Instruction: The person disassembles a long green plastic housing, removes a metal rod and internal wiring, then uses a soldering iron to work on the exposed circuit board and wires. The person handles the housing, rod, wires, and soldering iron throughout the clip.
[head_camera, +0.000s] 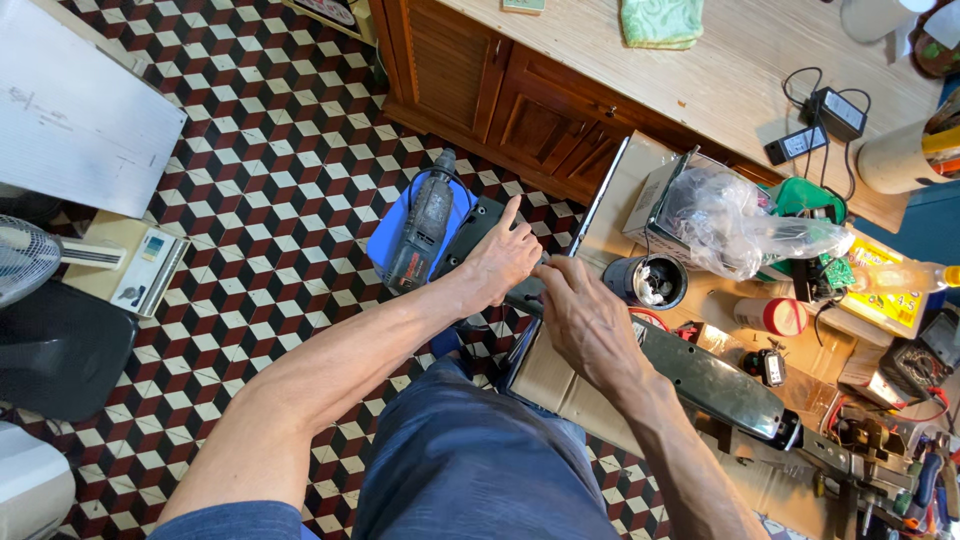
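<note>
Single head-mounted view, looking steeply down from above the person's shoulders, close enough that both forearms fill the lower centre. The left hand (503, 258) and right hand (590, 325) meet near mid-frame. The patterned tile floor (270, 160) occupies the left half; the wooden counter (740, 70) runs along the upper right edge. No second view is present.

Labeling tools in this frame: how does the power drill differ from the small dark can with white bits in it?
The power drill lies on its side on a blue stool, left of the left hand; the dark can stands upright on cardboard, right of the right hand. The drill is long, grey and dusty; the can is short, round and open-topped with small white bits inside. Neither hand holds either one.
</note>
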